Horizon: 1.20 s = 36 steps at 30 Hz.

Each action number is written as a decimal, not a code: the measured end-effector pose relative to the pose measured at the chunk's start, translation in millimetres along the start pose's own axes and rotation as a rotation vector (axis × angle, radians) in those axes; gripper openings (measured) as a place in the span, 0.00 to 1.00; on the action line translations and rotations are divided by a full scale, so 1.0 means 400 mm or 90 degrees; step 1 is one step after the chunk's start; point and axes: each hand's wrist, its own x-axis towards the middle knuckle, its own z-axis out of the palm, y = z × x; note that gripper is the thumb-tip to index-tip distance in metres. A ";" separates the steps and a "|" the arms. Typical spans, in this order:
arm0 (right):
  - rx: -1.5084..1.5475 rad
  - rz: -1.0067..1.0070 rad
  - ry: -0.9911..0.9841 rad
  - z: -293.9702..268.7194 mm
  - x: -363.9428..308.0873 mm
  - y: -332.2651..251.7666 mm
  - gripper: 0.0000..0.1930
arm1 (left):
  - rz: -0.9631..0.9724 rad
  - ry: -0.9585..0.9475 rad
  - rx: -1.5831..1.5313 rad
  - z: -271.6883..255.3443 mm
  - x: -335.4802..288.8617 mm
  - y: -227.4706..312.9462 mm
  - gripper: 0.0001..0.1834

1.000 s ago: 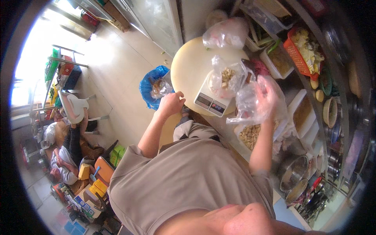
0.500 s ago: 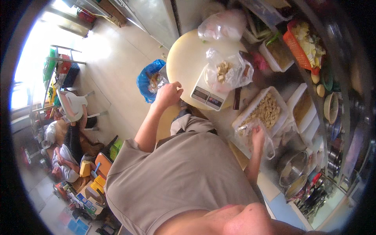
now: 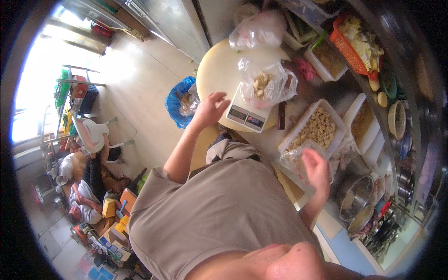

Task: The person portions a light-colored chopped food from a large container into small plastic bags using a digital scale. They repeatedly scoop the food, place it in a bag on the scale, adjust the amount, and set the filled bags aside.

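On the round pale table [image 3: 219, 70] at the far middle sits a white kitchen scale [image 3: 246, 115], with a clear plastic bag of pale pieces [image 3: 263, 84] resting on its far end. Just left of the scale, the left hand [image 3: 211, 108] hovers at the table's near edge with its fingers spread and loosely curled, holding nothing; whether the fingertips touch the scale cannot be told. To the right, the right hand [image 3: 316, 169] is raised over the near corner of a white rectangular tub of pale nut-like pieces [image 3: 315, 128]. A crumpled clear bag [image 3: 298, 156] lies just beside its fingers, which are bent together, but the back of the hand hides whether they pinch the plastic. Further right, more white tubs [image 3: 364, 123] and an orange basket of pale leaves [image 3: 357, 44] run along the counter, their contents blurred by the bend of the picture. Metal bowls [image 3: 354, 196] near the right edge are partly cut off by the dark rim. Left of the table, a blue bag [image 3: 177, 100] stands on the floor, its inside hard to read. The person's own grey shirt [image 3: 219, 214] hides everything nearer
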 end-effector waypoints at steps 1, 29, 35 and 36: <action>0.118 -0.059 0.031 0.007 0.033 -0.028 0.22 | 0.051 0.009 -0.033 0.011 0.017 0.016 0.26; 0.249 -0.515 0.067 0.137 0.339 -0.403 0.35 | 0.102 -0.269 -0.220 -0.129 0.144 0.478 0.13; 0.579 -0.369 -0.032 0.199 0.379 -0.351 0.20 | 0.234 -0.097 0.131 -0.087 0.160 0.390 0.15; 0.614 -0.311 -0.019 0.190 0.384 -0.338 0.18 | 0.161 -0.230 0.072 -0.098 0.189 0.367 0.13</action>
